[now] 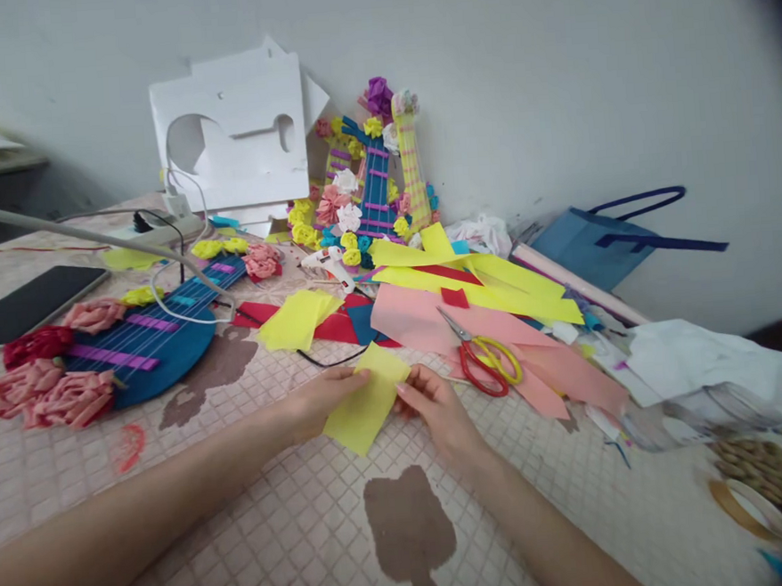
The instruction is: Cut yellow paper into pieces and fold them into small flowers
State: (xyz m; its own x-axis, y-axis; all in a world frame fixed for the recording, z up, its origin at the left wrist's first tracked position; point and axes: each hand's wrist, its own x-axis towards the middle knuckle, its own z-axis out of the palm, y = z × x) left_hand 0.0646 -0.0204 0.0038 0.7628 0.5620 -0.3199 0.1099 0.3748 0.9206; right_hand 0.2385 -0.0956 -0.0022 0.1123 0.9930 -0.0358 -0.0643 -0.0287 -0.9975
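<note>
A yellow paper piece [363, 411] is held above the table between my hands. My left hand [324, 400] pinches its left edge, with the thumb on top. At its right edge, my right hand [435, 406] grips it between thumb and curled fingers. More yellow pieces [296, 321] lie in a small stack just beyond, partly over red paper [333, 329]. Scissors [482, 358] with red and yellow handles rest on pink paper [412, 316], to the right of my hands.
A blue paper guitar [167, 344] with paper flowers lies at left, beside a dark tablet [30, 305]. Behind stand decorated guitars [374, 187], a glue gun [328, 266] and white foam board [250, 97]. Tape [744, 509] sits at lower right.
</note>
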